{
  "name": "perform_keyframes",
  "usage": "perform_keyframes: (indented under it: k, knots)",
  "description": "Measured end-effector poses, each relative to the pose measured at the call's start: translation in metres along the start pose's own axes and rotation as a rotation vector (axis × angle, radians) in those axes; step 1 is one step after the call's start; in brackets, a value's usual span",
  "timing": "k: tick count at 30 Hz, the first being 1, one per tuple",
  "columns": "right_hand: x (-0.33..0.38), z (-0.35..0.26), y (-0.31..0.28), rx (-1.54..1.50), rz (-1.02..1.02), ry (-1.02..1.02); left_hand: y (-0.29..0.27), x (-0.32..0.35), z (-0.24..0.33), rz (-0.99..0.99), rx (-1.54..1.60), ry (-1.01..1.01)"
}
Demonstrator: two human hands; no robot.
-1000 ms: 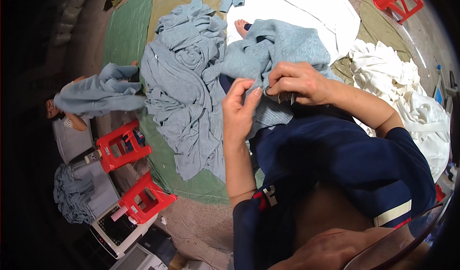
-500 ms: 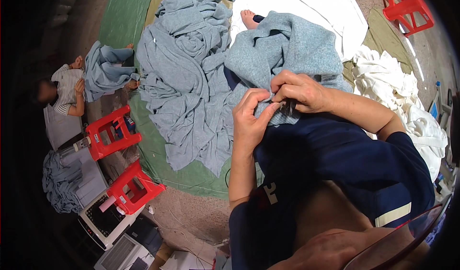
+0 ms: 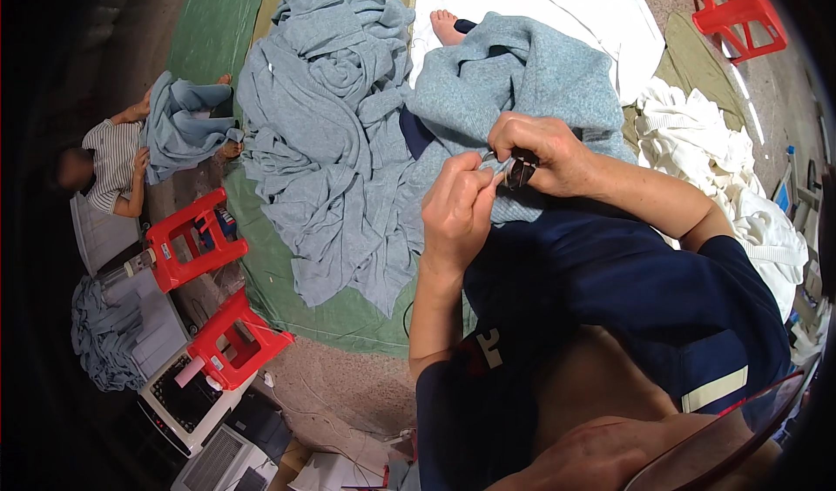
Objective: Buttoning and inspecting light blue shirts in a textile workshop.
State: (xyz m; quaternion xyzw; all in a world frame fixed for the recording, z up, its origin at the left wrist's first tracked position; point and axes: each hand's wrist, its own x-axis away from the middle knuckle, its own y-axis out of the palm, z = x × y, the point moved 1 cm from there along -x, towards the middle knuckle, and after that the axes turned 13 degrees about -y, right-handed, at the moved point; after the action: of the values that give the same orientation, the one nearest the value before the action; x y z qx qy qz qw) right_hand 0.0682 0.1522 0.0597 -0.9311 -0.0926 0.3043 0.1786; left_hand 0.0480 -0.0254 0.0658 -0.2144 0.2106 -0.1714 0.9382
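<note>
The draped knit (image 3: pixel 544 77) blocks the way forward; the white sheet (image 3: pixel 570 8) beyond leaves passing room.

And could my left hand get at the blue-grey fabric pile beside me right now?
Probably yes: the left hand is right next to the blue-grey fabric pile, with nothing visible standing between them, though it seems busy pinching the knit piece.

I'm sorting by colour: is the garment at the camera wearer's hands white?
No, the knit garment at the left hand and right hand is blue-grey.
</note>
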Motion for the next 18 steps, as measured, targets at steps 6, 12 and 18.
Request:
perform_keyframes:
  k: [6,12,18]
  knots:
    - [-0.002,-0.003,-0.003,0.128,0.096,-0.118,0.016,0.002,-0.004,0.176,-0.106,0.141]
    - [-0.004,-0.002,-0.007,0.316,-0.092,-0.057,0.021,-0.026,-0.036,0.469,-0.463,0.111]
    - [0.024,0.025,-0.051,0.616,-0.332,0.174,-0.026,-0.03,-0.089,-0.064,-0.163,-0.61]
